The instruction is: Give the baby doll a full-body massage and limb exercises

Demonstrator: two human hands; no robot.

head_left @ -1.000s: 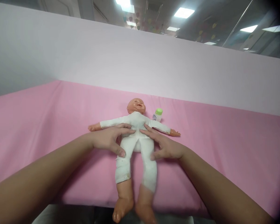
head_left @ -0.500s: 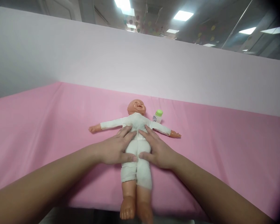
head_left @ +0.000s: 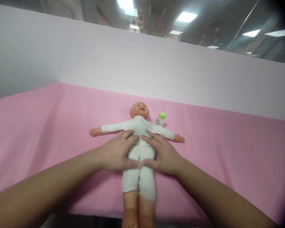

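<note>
Doll (head_left: pixel 140 153) lies face-up on pink-covered counter (head_left: pixel 204 136), long axis running head-away, squarely between left hand (head_left: pixel 120 152) and right hand (head_left: pixel 165 153), neither nearer; each grip clasps one flank.

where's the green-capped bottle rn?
In the head view, right of centre, the bottle is on the pink cover beside the doll, right of its head and just beyond its outstretched arm.
</note>
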